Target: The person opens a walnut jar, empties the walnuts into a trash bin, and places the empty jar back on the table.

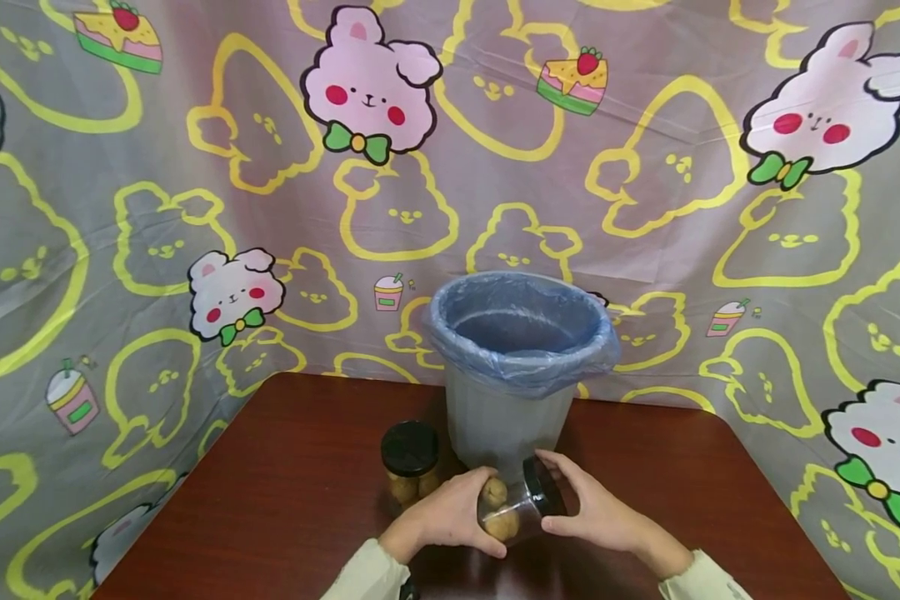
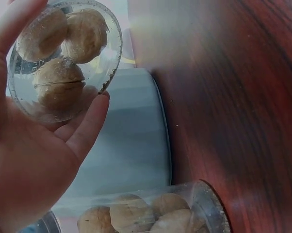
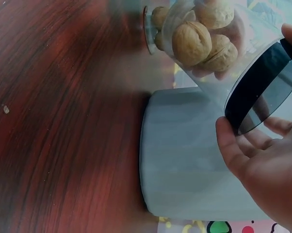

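Observation:
Between both hands, a clear jar (image 1: 521,518) of walnuts (image 3: 192,43) lies tilted on its side above the table. My left hand (image 1: 450,512) grips its base end, thumb and fingers curved around the rim. Around the black lid (image 3: 257,82) at the other end, my right hand (image 1: 600,508) has its fingers and thumb on the edge. Through the base, several walnuts (image 2: 58,82) show in the left wrist view. A second jar (image 1: 410,450), black-lidded and also holding walnuts, stands upright beyond my left hand. Whether the held lid is loose cannot be told.
Behind the hands stands a grey bin (image 1: 506,417) lined with a blue plastic bag (image 1: 525,367). The dark red wooden table (image 1: 307,467) has its back edge near a cartoon-printed curtain (image 1: 390,208), which also hangs along both sides. A small crumb (image 3: 6,109) lies on the tabletop.

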### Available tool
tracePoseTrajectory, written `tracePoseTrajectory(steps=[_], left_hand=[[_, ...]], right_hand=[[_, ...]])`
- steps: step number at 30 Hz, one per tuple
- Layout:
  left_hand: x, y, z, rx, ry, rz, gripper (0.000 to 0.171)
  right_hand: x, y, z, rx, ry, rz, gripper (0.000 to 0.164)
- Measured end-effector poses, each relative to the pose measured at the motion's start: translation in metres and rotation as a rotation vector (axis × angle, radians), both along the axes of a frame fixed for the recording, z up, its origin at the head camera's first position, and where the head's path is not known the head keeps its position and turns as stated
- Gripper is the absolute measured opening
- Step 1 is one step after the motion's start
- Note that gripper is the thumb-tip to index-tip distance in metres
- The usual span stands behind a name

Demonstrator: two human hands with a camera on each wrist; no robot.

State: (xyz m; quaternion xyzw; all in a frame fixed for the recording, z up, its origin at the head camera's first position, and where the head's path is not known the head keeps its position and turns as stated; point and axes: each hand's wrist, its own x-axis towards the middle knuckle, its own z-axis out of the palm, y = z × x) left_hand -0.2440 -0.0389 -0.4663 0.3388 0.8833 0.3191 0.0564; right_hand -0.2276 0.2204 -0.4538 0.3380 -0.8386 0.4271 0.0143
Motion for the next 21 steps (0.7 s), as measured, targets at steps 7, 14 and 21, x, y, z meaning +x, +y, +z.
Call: tracePoseTrajectory(steps=[7,14,21], left_hand=[[0.001,-0.002,0.000,0.012,0.005,0.012,0.086],[-0.001,-0.004,0.000,0.005,0.050,0.047,0.090],[-0.002,-0.003,-0.002,0.014,0.026,0.038,0.090]], right_hand=[[-0.002,-0.001,0.001,0.001,0.006,0.035,0.079],[-0.001,-0.008,0.007,0.017,-0.069,-0.046,0.068],[0.000,-0.008,0.011,0.002,-0.083,-0.022,0.065]])
